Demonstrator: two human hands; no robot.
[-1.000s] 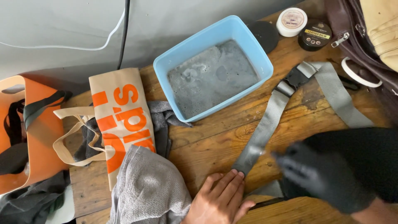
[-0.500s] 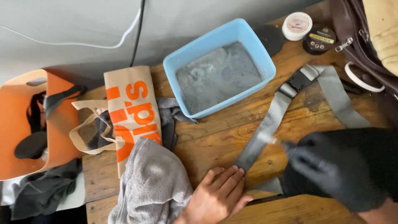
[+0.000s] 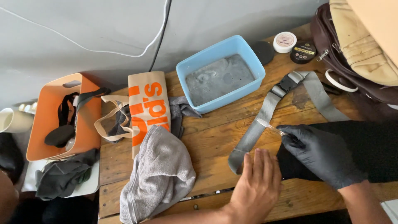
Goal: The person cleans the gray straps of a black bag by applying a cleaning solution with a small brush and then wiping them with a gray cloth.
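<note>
My left hand (image 3: 256, 185) is bare and lies flat, fingers together, on the wooden table (image 3: 211, 141), its fingertips pressing the near end of a grey webbing strap (image 3: 265, 114). My right hand (image 3: 321, 154) wears a black glove and pinches a small brush (image 3: 271, 127) with a clear handle, its tip resting on the strap. The strap runs diagonally up to a black buckle (image 3: 286, 85) and folds back toward the right. A black cloth (image 3: 373, 145) lies under my right hand.
A blue tub (image 3: 248, 56) of murky grey water stands behind the strap. Two small round tins (image 3: 294, 45) and a brown bag (image 3: 356, 54) are at the back right. A grey towel (image 3: 159, 174), a tan and orange tote (image 3: 145, 108) and an orange basket (image 3: 83, 120) lie left.
My left hand has slid right along the strap's near end. My gloved right hand has brought the brush onto the strap. The camera view has shifted so that everything appears further right.
</note>
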